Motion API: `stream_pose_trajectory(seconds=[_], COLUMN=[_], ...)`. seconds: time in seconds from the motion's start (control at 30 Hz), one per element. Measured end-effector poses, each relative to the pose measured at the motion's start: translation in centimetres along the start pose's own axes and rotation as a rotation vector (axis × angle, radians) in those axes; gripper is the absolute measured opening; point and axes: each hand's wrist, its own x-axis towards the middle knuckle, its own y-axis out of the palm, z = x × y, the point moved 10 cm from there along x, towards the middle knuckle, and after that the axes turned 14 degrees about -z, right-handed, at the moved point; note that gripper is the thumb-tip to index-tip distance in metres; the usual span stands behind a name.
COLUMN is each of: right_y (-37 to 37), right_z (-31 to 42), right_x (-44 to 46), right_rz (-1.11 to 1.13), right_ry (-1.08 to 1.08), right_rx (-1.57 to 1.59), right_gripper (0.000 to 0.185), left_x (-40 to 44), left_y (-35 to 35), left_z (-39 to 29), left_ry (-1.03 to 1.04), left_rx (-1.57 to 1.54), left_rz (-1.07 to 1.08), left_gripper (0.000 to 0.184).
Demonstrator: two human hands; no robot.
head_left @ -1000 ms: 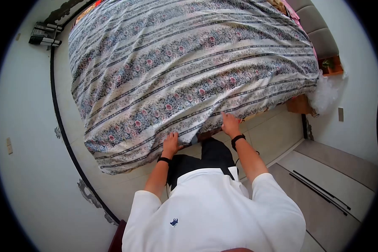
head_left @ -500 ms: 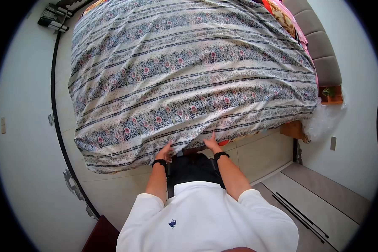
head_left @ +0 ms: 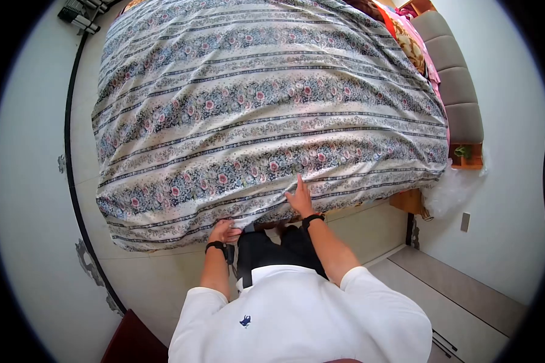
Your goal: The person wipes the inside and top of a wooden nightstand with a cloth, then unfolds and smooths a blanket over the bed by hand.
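A floral striped bed sheet (head_left: pixel 260 130) covers the bed in front of me, with soft wrinkles running across it. My right hand (head_left: pixel 300 199) lies on the sheet near its front edge, index finger stretched forward and thumb apart. It holds nothing that I can see. At the sheet's near edge, further left, is my left hand (head_left: pixel 223 232), its fingers pointing right and slightly apart. Its fingertips are close to the hanging hem; whether they touch the cloth is hard to see. Each wrist wears a black band.
A grey padded headboard (head_left: pixel 455 85) stands at the right, with a small wooden shelf (head_left: pixel 466 156) and clear plastic wrapping (head_left: pixel 451 192) beside it. Pale cabinet fronts (head_left: pixel 442 296) are at lower right. A dark red object (head_left: pixel 136 339) is at lower left.
My right hand has slid forward onto the sheet. My left hand has moved left along the near edge, widening the distance between the hands. The view has shifted slightly.
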Motion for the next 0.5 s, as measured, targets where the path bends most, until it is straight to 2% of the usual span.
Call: stream_pose_trajectory(seconds=[0.03,0.07,0.13,0.17,0.2,0.27,0.33,0.37,0.4,0.47,0.5], right_y=[0.0,-0.1,-1.4,-2.0,-2.6,-3.8,-5.6,-5.8,-5.6,-5.5,-5.7], right_z=[0.4,0.3,0.6,0.3,-0.3,-1.1,-2.1,-2.7,-4.3,-5.3,-6.9], right_x=[0.9,2.4,4.8,6.4,8.1,10.2,10.1,9.9,10.1,10.2,9.7], right_rz=[0.025,0.028,-0.087,-0.088,-0.093,-0.079,0.127,0.142,0.163,0.126,0.079], right_ry=[-0.082,-0.091,-0.286,-0.291,-0.271,-0.249,-0.229,-0.333,-0.338,-0.520,-0.573], right_rx=[-0.002,0.016,-0.223,-0.212,-0.190,-0.164,-0.420,-0.448,-0.447,-0.387,-0.399], right_gripper=[0.089,0.089,0.090,0.090,0.089,0.087,0.087,0.086,0.086,0.083,0.080], left_x=[-0.5,-0.5,-2.9,-5.9,-8.5,-12.1,-9.2,-10.7,-10.7,-11.8,-11.7], left_y=[1.1,0.7,2.6,4.0,6.4,9.8,14.8,17.4,20.3,26.7,29.4], left_z=[-0.3,-1.5,-5.5,-8.1,-10.0,-14.1,-15.6,-15.6,-15.1,-13.2,-11.6], left_ry=[-0.081,-0.070,0.158,0.265,0.271,0.560,0.944,0.990,1.134,1.246,1.227], left_rx=[-0.094,-0.096,-0.083,-0.043,-0.043,0.217,0.479,0.650,0.692,0.856,0.881], left_rz=[0.149,0.132,0.172,0.141,0.132,-0.076,-0.150,-0.268,-0.314,-0.364,-0.359], left_gripper=[0.033,0.033,0.037,0.044,0.044,0.056,0.067,0.068,0.070,0.075,0.075])
